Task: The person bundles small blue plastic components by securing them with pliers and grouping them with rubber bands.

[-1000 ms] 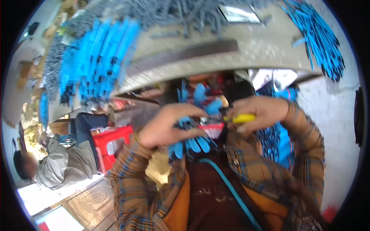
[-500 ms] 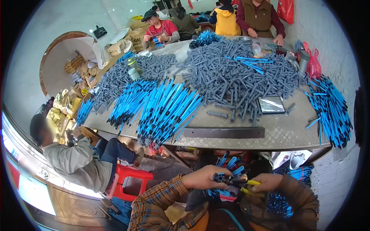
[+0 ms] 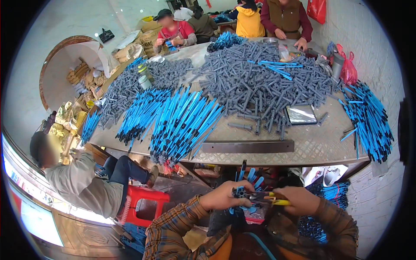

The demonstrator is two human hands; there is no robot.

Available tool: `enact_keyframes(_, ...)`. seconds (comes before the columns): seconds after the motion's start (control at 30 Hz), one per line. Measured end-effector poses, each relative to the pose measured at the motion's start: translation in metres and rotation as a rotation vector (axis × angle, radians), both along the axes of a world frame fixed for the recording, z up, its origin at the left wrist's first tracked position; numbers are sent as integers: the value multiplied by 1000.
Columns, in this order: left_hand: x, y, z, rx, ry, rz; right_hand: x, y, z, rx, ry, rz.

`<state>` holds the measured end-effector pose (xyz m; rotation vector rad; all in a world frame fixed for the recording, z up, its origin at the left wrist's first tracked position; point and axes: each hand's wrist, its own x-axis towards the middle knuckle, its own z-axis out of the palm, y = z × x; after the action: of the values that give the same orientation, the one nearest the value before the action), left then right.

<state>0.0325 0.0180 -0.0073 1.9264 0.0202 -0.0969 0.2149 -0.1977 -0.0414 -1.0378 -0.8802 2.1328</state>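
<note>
My left hand [image 3: 226,197] is closed round a small bunch of blue sticks with dark ends [image 3: 239,191], held over my lap below the table's front edge. My right hand [image 3: 300,200] grips pliers with yellow handles [image 3: 281,202]. Their jaws point left and meet the bunch beside my left fingers; whether they bite on anything is too small to tell. More blue sticks [image 3: 256,181] stand up just behind my hands, partly hidden by them.
The table [image 3: 320,149] bears a heap of grey plastic plugs [image 3: 260,78], piles of blue sticks [image 3: 184,125] and a shiny flat tray [image 3: 301,115]. A co-worker [image 3: 82,177] sits at left by a red stool [image 3: 147,201]. Others work along the far side.
The pliers have turned and shifted, with their handles now nearer level, and my right hand has risen slightly. My left hand still holds the bunch. The whole view has shifted a little.
</note>
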Motion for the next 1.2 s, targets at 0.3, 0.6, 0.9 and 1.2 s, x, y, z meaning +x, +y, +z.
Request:
enact_keyframes(0.3, 6, 10, 3, 39, -83, -59, 2, 14, 26, 717, -744, -64)
enact_keyframes(0.6, 5, 2, 0, 43, -97, -133, 4, -11, -23, 101, -48, -34)
enact_keyframes(0.9, 6, 2, 3, 32, -101, -65, -11, -3, 7, 108, -415, -126)
enact_keyframes(1.2, 11, 13, -2, 6, -114, 96, 0, 10, 40, 271, -682, -87)
